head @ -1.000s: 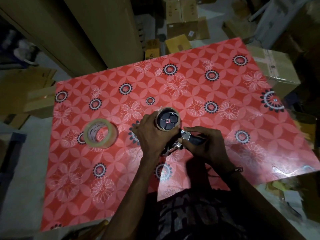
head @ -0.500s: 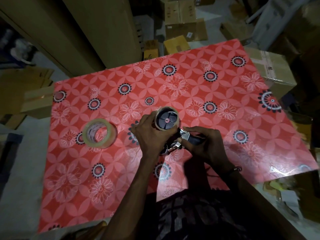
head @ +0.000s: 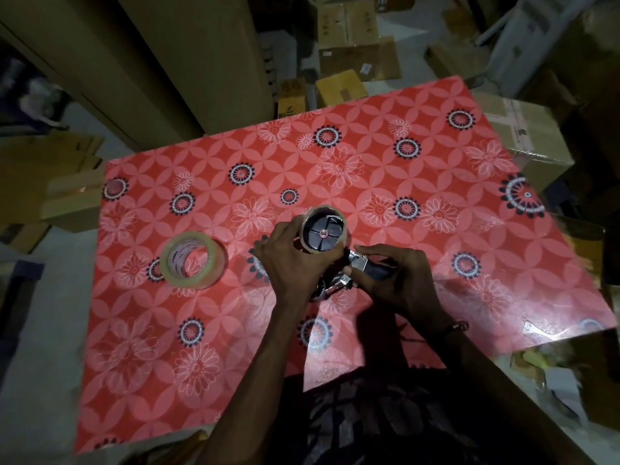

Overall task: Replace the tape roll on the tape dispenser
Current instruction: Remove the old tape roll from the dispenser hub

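A hand-held tape dispenser (head: 355,268) is held above the middle of the red flowered table (head: 419,156). Its black spool carries a bare brown cardboard core (head: 339,220), facing up at me. My left hand (head: 292,263) grips round the core's left side. My right hand (head: 399,280) holds the dispenser's dark handle, thumb near the metal blade part. A full roll of clear tape (head: 193,260) lies flat on the table, to the left of my left hand and apart from it.
Cardboard boxes (head: 355,58) crowd the floor beyond the table's far edge, and another box (head: 530,142) stands by the right edge. A tall cardboard panel (head: 161,62) rises at the back left. Low boxes (head: 70,199) sit left of the table.
Both hands keep the same grip on the core and the dispenser. Only the camera has shifted slightly.
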`<action>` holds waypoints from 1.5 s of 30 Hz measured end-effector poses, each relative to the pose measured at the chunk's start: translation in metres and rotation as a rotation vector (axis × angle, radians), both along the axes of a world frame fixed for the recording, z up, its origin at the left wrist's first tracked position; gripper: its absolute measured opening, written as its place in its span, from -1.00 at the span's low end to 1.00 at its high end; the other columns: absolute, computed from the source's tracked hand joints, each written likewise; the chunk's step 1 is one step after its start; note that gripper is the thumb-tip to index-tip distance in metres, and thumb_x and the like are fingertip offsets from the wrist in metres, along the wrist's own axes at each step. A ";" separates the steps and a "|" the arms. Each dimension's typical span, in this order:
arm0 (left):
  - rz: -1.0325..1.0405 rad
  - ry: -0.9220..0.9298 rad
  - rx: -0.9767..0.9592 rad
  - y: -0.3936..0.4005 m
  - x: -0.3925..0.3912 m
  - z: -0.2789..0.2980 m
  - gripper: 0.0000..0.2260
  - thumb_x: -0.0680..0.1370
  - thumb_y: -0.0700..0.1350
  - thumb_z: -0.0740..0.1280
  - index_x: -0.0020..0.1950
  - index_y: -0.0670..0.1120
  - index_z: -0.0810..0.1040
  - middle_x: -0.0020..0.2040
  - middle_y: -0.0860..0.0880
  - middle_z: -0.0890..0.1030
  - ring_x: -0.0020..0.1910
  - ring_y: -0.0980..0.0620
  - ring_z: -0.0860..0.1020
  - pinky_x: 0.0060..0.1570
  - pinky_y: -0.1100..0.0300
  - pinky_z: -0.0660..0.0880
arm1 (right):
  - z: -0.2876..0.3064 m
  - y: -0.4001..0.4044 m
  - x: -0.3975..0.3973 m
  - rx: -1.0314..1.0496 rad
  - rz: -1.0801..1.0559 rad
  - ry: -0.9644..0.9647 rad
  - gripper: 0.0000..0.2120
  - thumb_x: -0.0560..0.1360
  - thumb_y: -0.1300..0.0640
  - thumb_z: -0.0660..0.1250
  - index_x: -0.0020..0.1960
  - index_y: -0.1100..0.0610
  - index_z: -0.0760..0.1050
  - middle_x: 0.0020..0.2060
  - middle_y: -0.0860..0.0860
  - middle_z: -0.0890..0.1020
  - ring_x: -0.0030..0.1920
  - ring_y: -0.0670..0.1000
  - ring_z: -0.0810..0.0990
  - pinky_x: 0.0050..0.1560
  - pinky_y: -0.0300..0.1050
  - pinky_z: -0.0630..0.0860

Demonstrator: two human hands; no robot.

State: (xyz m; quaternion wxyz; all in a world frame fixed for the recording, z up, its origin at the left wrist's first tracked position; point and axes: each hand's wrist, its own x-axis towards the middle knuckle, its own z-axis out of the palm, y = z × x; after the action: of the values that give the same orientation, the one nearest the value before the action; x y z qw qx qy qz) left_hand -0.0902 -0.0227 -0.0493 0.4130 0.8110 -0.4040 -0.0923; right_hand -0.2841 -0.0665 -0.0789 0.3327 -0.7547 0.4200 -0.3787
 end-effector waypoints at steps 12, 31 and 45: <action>0.043 -0.027 -0.223 -0.021 0.016 0.042 -0.45 0.23 0.22 0.63 0.13 -0.01 0.76 -0.11 0.05 0.66 -0.19 0.12 0.58 -0.19 0.14 0.52 | -0.003 -0.002 -0.002 0.042 0.009 -0.007 -0.60 0.39 -0.04 0.73 0.16 0.08 0.79 -0.02 -0.08 0.81 -0.11 -0.16 0.78 -0.15 -0.05 0.72; 0.111 0.417 -0.190 0.034 -0.001 0.032 -0.36 0.28 0.16 0.69 0.31 0.05 0.63 0.22 0.07 0.69 0.20 0.06 0.67 0.18 -0.14 0.65 | 0.040 -0.010 -0.009 0.113 0.054 -0.094 -0.51 0.50 0.03 0.62 0.39 0.11 0.67 0.26 -0.03 0.74 0.17 -0.07 0.75 0.18 -0.17 0.68; 0.040 0.593 -0.238 0.027 -0.041 0.059 -0.51 0.47 0.11 0.56 0.38 0.10 0.61 0.27 0.09 0.70 0.23 0.10 0.68 0.20 -0.04 0.67 | 0.071 -0.048 -0.001 0.275 0.328 -0.185 -0.64 0.68 0.13 0.42 0.47 0.10 0.57 0.34 -0.05 0.68 0.31 -0.10 0.67 0.22 -0.17 0.62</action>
State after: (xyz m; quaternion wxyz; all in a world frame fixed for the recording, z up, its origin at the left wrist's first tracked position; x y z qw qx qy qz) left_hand -0.1316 0.0038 0.0092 0.6065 0.7024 -0.2581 -0.2685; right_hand -0.2852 -0.1142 -0.0080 0.5265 -0.7226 0.3070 -0.3262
